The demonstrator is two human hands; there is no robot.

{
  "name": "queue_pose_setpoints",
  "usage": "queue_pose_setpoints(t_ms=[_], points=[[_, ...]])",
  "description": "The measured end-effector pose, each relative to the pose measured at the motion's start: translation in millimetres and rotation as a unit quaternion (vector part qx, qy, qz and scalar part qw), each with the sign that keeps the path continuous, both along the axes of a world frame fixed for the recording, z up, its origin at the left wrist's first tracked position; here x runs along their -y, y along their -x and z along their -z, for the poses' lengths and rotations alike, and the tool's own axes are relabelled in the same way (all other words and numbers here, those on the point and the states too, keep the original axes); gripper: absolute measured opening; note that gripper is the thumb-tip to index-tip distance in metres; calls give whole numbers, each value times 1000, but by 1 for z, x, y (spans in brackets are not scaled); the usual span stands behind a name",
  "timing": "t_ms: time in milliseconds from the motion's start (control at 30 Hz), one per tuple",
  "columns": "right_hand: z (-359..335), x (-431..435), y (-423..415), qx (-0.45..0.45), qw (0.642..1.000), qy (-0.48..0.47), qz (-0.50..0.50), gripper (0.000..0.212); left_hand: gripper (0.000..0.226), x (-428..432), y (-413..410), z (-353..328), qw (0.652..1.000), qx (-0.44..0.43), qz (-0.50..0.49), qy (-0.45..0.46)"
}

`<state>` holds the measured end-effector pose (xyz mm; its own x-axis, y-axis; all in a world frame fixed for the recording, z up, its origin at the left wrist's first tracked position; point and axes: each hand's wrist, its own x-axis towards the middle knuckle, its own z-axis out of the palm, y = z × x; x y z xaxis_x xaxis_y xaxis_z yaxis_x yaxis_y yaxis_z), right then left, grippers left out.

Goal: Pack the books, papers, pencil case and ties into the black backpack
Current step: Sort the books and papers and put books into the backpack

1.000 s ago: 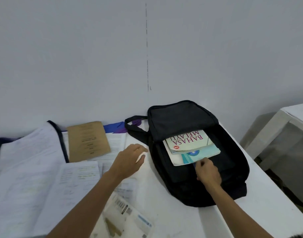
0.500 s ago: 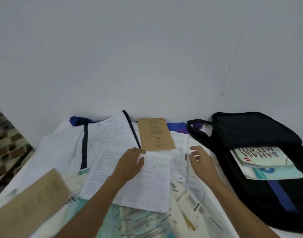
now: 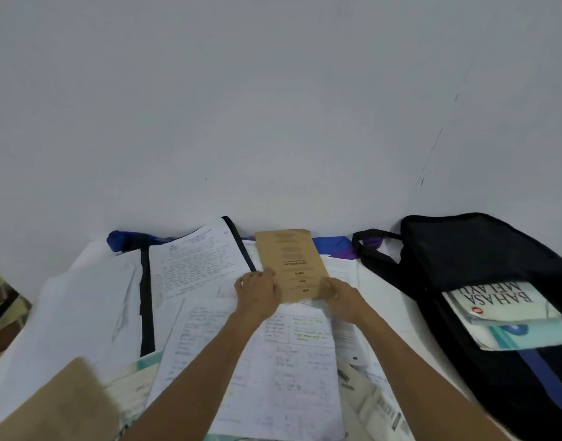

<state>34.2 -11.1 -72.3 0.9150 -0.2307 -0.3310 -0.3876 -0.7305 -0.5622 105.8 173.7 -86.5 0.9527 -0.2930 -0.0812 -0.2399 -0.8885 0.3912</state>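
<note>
Both hands have come forward to the brown booklet: the left hand grips its near left edge, the right hand its near right corner. It lies on loose papers covering the white table. The black backpack lies open to the right, books inside, under a plain pale wall.

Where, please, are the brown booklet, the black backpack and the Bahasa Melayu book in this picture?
brown booklet [image 3: 287,259], head view, on the middle of its cover.
black backpack [image 3: 477,249], head view, on its raised top flap.
Bahasa Melayu book [image 3: 496,303], head view, on the white cover beside its title.
</note>
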Motion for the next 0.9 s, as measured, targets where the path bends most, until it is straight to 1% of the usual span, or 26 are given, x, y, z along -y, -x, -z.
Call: queue_pose_setpoints(t_ms=[67,133,167,233,267,300,333,367,400,433,500,533,600,633,700,733,767,800,833,867,900], points=[[11,1,1,9,1000,25,0,44,41,6,-7,2,998,-10,-33,49],[19,2,3,29,999,9,22,45,47,8,-13,0,980,-52,-93,166],[21,2,3,35,999,-3,32,46,51,7,-16,-2,960,-77,-125,239],[23,5,3,41,998,-15,35,46,58,5,-21,-8,913,-140,-158,350],[24,7,2,43,998,-18,33,45,58,4,-23,-11,883,-185,-160,401],[24,9,1,42,998,-26,34,43,53,3,-25,-14,846,-235,-151,455],[24,11,0,45,998,-40,37,41,45,3,-25,-19,812,-283,-136,493],[21,11,0,50,996,-62,44,38,39,3,-23,-23,786,-316,-118,518],[19,11,0,57,993,-90,56,35,38,2,-22,-26,779,-326,-109,524],[16,11,0,65,988,-118,73,33,38,2,-20,-28,782,-319,-103,525],[8,11,1,82,975,-175,109,32,41,0,-16,-29,811,-283,-72,507],[4,11,1,94,965,-208,128,28,42,0,-12,-31,823,-264,-47,500],[-9,10,5,110,931,-292,190,21,39,-1,-3,-35,842,-218,5,494],[-15,12,6,110,907,-338,226,23,33,-1,2,-37,847,-189,29,496],[-28,17,9,110,841,-454,274,40,20,-1,10,-40,854,-116,66,503],[-32,21,12,113,795,-525,282,50,16,-1,13,-39,861,-76,74,498],[-37,25,15,121,748,-590,279,59,17,0,16,-37,870,-35,77,486],[-42,30,20,129,710,-638,270,65,21,1,18,-33,880,-1,65,470],[-46,34,27,135,689,-666,252,70,26,3,23,-32,887,21,46,458],[-50,36,34,134,686,-677,231,72,28,5,26,-31,887,31,21,459],[-52,39,42,132,694,-675,213,69,28,6,32,-33,881,25,0,472]])
